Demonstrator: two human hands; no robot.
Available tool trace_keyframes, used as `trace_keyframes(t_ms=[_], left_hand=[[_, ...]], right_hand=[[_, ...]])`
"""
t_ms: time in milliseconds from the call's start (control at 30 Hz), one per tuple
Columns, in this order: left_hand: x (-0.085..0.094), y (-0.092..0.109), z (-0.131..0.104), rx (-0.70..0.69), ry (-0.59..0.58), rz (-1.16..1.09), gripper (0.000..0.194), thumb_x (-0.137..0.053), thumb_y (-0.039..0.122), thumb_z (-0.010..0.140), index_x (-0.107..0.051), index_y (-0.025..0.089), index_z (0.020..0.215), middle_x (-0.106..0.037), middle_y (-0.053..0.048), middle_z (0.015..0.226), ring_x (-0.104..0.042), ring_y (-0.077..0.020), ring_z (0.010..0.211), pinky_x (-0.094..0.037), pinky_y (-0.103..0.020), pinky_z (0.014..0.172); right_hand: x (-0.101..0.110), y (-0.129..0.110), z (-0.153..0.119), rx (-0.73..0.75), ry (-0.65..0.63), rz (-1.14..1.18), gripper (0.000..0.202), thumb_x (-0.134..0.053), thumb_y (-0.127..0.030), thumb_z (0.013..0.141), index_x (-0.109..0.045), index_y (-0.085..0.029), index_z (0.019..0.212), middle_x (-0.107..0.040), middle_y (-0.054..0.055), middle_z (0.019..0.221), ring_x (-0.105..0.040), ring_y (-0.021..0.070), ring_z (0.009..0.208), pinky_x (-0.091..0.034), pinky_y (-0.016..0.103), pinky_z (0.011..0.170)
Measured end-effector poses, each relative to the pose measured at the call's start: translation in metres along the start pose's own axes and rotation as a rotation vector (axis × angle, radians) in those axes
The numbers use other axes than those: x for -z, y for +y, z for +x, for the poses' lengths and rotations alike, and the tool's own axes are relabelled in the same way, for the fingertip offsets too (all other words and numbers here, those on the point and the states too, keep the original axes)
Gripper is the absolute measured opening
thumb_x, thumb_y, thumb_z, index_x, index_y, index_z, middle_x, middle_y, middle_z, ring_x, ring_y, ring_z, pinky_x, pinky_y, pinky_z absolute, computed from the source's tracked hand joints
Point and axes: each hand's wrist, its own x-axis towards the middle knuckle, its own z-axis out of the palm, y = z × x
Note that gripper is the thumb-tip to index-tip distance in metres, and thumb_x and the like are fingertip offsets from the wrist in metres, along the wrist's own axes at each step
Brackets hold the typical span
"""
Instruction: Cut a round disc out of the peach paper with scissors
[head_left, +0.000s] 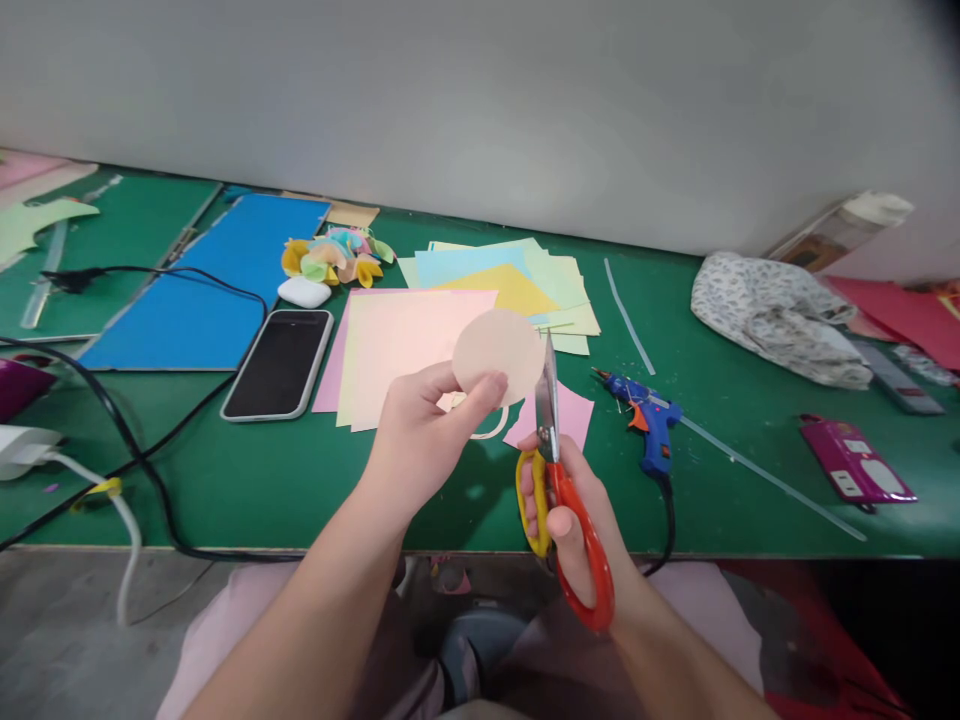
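Note:
Between thumb and fingers, my left hand [431, 425] pinches a pale pink paper circle [497, 350] over the table. My right hand [581, 500] grips scissors [550, 410] with one red and one yellow handle loop, thumb through the red one. The blades point upward and stand close to the circle's right edge; whether they touch it I cannot tell. Below the circle hangs or lies a thin curled paper strip [491, 428], partly hidden by my left hand. A pink paper scrap [574, 415] lies behind the scissors.
Stacked coloured sheets [409, 330] lie beyond my hands, with paper petals [337, 258] behind. Left are a phone [279, 365], a blue board [202, 280] and black cables [150, 450]. Right are a blue glue gun [649, 420], glue sticks [772, 478], a patterned cloth [772, 315] and a purple power strip [855, 460].

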Motion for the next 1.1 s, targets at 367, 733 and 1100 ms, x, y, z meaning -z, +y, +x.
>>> trace_keyframes(t_ms=[367,733,1100], left_hand=[[0.002,-0.003,0.0,0.078,0.046,-0.009,0.025,-0.077,0.041,0.086,-0.076,0.021,0.07,-0.08,-0.002,0.076,-0.072,-0.0209,0.078,-0.054,-0.028,0.068],[0.003,0.005,0.002,0.062,0.121,-0.022,0.022,-0.076,0.036,0.081,-0.074,0.022,0.064,-0.07,0.001,0.068,-0.061,-0.0173,0.071,-0.048,-0.028,0.067],[-0.003,-0.001,0.001,0.123,0.094,-0.05,0.018,-0.082,0.038,0.079,-0.08,0.022,0.072,-0.079,-0.001,0.076,-0.071,-0.0207,0.078,-0.054,-0.028,0.07]], right_hand=[[0.0,-0.005,-0.001,-0.01,0.004,-0.044,0.088,-0.068,-0.101,0.071,-0.064,-0.027,0.118,-0.051,-0.003,0.084,-0.04,0.0138,0.062,-0.038,0.025,0.048],[0.0,-0.011,-0.002,-0.033,-0.022,-0.075,0.088,-0.067,-0.101,0.072,-0.063,-0.025,0.116,-0.046,-0.005,0.076,-0.036,0.0128,0.058,-0.036,0.025,0.046],[-0.002,-0.006,-0.001,-0.035,-0.021,-0.059,0.089,-0.071,-0.101,0.066,-0.063,-0.025,0.113,-0.049,-0.005,0.076,-0.035,0.0116,0.057,-0.03,0.023,0.046]])
